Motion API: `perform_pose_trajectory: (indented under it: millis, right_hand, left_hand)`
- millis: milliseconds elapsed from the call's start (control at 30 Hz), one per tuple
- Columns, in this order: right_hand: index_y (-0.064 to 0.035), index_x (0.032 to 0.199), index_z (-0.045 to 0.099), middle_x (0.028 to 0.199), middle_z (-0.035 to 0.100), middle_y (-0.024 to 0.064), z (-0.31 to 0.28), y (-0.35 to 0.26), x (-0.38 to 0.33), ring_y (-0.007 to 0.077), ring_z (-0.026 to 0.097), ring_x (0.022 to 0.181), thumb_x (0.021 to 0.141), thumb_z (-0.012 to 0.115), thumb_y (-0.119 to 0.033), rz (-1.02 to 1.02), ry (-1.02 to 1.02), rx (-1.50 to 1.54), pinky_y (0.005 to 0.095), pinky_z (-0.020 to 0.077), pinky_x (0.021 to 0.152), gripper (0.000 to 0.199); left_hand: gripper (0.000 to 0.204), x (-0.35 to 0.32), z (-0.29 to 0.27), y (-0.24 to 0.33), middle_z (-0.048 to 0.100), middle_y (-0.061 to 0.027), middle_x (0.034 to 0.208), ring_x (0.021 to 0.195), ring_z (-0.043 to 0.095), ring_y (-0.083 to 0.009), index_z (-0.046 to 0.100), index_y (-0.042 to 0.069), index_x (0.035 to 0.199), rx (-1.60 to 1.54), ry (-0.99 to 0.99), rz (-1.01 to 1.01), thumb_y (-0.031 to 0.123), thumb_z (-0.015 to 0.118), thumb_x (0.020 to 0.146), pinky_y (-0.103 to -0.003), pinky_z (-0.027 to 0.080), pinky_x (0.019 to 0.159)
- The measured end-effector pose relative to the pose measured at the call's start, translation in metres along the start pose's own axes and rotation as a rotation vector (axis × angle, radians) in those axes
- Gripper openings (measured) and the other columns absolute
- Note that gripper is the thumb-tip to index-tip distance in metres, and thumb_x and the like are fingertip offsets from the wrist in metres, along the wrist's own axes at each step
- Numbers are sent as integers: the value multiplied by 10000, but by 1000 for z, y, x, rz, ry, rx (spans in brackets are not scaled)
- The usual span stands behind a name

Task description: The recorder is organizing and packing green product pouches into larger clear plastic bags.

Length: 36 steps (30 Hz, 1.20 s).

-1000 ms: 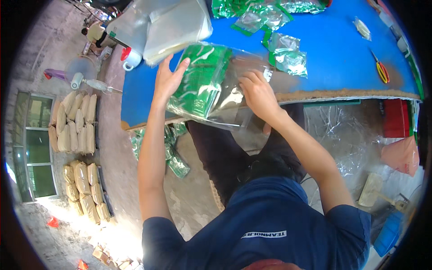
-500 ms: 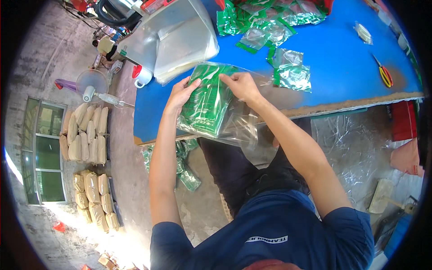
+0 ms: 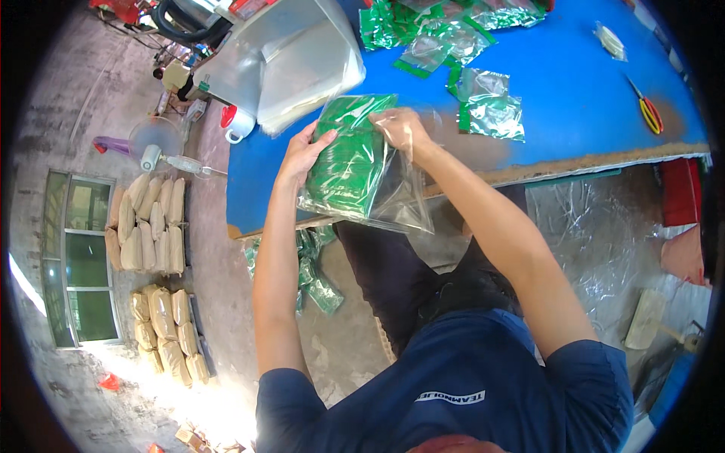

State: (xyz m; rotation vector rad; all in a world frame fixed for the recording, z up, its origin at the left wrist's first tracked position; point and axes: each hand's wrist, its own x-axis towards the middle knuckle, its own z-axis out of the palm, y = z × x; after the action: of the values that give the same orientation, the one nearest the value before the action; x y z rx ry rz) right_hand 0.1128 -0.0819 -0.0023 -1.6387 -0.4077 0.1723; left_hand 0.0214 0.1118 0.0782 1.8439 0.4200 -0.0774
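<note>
A stack of flat green packets (image 3: 349, 162) sits inside a clear plastic bag (image 3: 406, 202), held up over the front edge of the blue table. Along the stack's left side, my left hand (image 3: 304, 156) is closed, thumb on top and the fingers mostly underneath. At the upper right of the stack, my right hand (image 3: 402, 130) pinches the clear film with bent fingers. Loose film spreads out to the right and below the packets. Beyond the bag, a few flat green-and-clear packets (image 3: 489, 106) lie on the table.
A pile of similar packets (image 3: 445, 41) covers the far middle of the blue table (image 3: 559, 83). Clear bags (image 3: 306, 79) lie stacked at the far left, beside a white-and-red mug (image 3: 239, 124). Yellow-handled scissors (image 3: 649, 115) rest at right. More green packets (image 3: 321, 287) are below the table.
My right hand has shifted slightly up, its fingers now curled at the film. The bag has tilted a little, and the film lies flatter over the packets. My left hand keeps its hold.
</note>
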Motion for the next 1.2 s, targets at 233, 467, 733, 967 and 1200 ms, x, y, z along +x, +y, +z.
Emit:
perform_pose_trajectory:
  millis: [233,467,733,967,1200]
  right_hand:
    - [29,882,621,751,625,226,-29,-35,-77,358,617,703,957,596,-283,-120,-376,-95,443,470,666,322]
    - [2,1003,596,959,597,166,-19,-17,-127,367,601,925,954,588,-113,-421,-425,-18,441,479,794,126]
    - [-40,1105,596,989,582,136,19,-35,-144,325,563,1010,874,612,-42,-592,-447,-200,428,470,856,232]
    - [-25,1010,625,947,595,119,48,-26,-141,331,579,916,768,611,-32,-732,-261,-307,432,479,833,243]
    - [-26,1248,570,1253,551,163,51,-17,-141,344,524,1155,762,601,-23,-781,-521,-442,435,428,983,486]
  left_hand:
    - [844,-3,-5,-4,547,-171,1399,1276,520,-219,391,13,1489,391,12,255,392,788,848,-338,410,1067]
    - [652,-39,6,6,296,-175,1593,1459,278,-402,373,154,1526,1069,44,718,498,486,984,-504,175,1201]
    - [558,-119,8,5,462,-161,1489,1435,334,-284,534,27,1391,408,377,704,442,390,1048,-446,201,1193]
    - [789,-198,110,-100,560,-124,1119,1067,577,-208,330,0,1451,9,803,282,4,777,801,-351,469,957]
    - [226,-197,116,-141,608,-24,857,744,577,-82,575,-7,1072,-498,956,131,-42,692,882,-220,492,685]
